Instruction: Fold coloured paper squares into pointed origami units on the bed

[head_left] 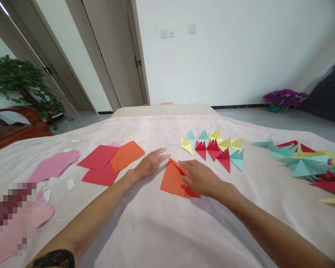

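Observation:
A partly folded orange sheet of origami paper (170, 183) lies on the cloth in front of me, its right edge turned over toward the middle. My right hand (197, 175) rests on that folded flap, fingers stretched over it and pressing it down. At the paper's top corner is my left hand (152, 162), fingers extended, the tips touching or very close to the corner. Just beyond the paper stand several small folded paper cranes in yellow, red and light blue, among them a red crane (225, 160).
Left of my hands lie red sheets (99, 156), an orange sheet (127, 155) and pink sheets (54, 163). Several opened cranes, one light blue (305, 165), are heaped at the right. A patterned cloth (156, 230) covers the table. A wooden chair (30, 119) stands at the left.

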`<action>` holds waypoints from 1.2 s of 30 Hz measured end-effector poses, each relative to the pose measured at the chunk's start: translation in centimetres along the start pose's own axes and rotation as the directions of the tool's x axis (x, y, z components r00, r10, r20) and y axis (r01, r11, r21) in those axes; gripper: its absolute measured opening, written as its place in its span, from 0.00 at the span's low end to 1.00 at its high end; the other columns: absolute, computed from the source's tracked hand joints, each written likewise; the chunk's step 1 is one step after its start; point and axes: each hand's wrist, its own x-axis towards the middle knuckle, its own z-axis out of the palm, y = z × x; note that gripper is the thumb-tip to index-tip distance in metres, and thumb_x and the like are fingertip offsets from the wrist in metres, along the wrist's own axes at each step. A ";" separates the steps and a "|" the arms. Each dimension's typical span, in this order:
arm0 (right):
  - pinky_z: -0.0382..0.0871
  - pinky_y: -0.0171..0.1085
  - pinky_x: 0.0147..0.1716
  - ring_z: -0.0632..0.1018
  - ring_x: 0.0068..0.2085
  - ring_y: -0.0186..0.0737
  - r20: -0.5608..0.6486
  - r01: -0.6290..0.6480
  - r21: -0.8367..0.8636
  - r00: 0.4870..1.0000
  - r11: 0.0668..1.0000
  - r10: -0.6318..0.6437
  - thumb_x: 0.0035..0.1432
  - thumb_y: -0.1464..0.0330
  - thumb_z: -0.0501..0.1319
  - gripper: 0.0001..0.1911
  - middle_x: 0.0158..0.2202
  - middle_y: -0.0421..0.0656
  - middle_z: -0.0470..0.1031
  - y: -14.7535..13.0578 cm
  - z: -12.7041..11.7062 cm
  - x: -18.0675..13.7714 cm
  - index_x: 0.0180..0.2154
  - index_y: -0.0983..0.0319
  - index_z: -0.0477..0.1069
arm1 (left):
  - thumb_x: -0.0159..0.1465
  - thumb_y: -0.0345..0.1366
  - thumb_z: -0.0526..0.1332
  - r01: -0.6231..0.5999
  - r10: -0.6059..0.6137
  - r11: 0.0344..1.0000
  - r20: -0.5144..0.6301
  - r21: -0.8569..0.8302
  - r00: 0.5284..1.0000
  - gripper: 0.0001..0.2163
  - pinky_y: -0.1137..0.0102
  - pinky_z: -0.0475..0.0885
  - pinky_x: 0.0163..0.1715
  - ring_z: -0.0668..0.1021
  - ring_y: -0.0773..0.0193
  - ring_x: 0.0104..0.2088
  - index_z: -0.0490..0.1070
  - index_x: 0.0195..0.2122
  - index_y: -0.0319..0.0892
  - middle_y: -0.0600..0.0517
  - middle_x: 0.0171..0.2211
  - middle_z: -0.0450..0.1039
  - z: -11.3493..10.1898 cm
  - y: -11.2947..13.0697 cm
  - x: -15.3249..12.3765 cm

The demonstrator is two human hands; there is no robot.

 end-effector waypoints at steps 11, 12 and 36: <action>0.57 0.54 0.61 0.61 0.65 0.59 0.024 0.084 -0.119 0.996 0.989 -0.081 0.56 0.69 0.55 0.35 0.65 0.58 0.60 -0.1 5.2 -1.6 0.65 0.68 0.56 | 0.69 0.29 0.53 -0.171 0.167 0.985 0.092 0.035 0.982 0.18 0.61 0.69 0.59 0.70 0.60 0.61 0.66 0.59 0.43 0.44 0.60 0.68 1.0 0.1 1.9; 0.57 0.53 0.61 0.62 0.64 0.58 0.024 0.111 -0.130 0.994 0.985 -0.109 0.54 0.72 0.55 0.36 0.65 0.56 0.61 0.4 5.0 -1.4 0.65 0.67 0.57 | 0.69 0.29 0.53 -0.160 0.156 0.986 0.074 0.046 0.985 0.17 0.62 0.69 0.58 0.71 0.61 0.60 0.68 0.58 0.43 0.45 0.59 0.70 1.3 0.2 2.0; 0.55 0.35 0.28 0.74 0.34 0.39 -0.167 -0.288 0.034 0.942 0.957 0.290 0.62 0.68 0.52 0.14 0.29 0.43 0.75 2.3 3.5 0.2 0.25 0.61 0.69 | 0.64 0.25 0.56 0.170 -0.171 0.970 0.010 -0.175 0.985 0.17 0.63 0.71 0.50 0.74 0.60 0.47 0.75 0.51 0.46 0.48 0.47 0.74 3.4 0.7 2.9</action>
